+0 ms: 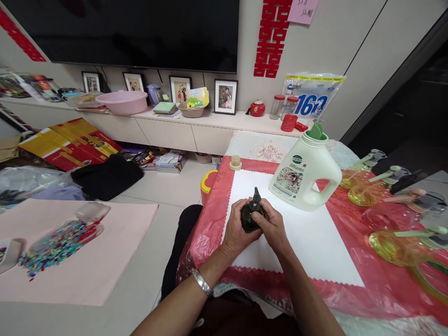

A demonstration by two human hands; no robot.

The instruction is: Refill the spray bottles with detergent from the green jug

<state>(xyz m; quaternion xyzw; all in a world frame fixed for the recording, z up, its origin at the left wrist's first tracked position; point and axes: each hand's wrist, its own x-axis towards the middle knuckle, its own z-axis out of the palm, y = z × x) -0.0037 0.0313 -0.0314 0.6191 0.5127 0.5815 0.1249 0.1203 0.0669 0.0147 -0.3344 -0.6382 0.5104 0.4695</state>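
Note:
Both my hands close around a small dark green pump bottle (pixel 252 212) held over a white sheet (pixel 308 242) on the table. My left hand (pixel 236 233) wraps its body from the left. My right hand (pixel 275 226) grips it from the right, fingers near the black pump top. Just beyond stands a large cream detergent jug (pixel 306 170) with a green funnel (pixel 317 130) in its open neck. A small beige cap (pixel 235 162) lies on the red plastic cover (pixel 213 214) at the table's far left.
Several clear yellow and pink pump bottles (pixel 392 233) lie on the table's right side. A yellow and red container (pixel 208 183) sits beside the table's left edge. Coloured beads (pixel 56 245) spill on a pink sheet at left. A cabinet with frames and a pink basin (pixel 122 101) lines the wall.

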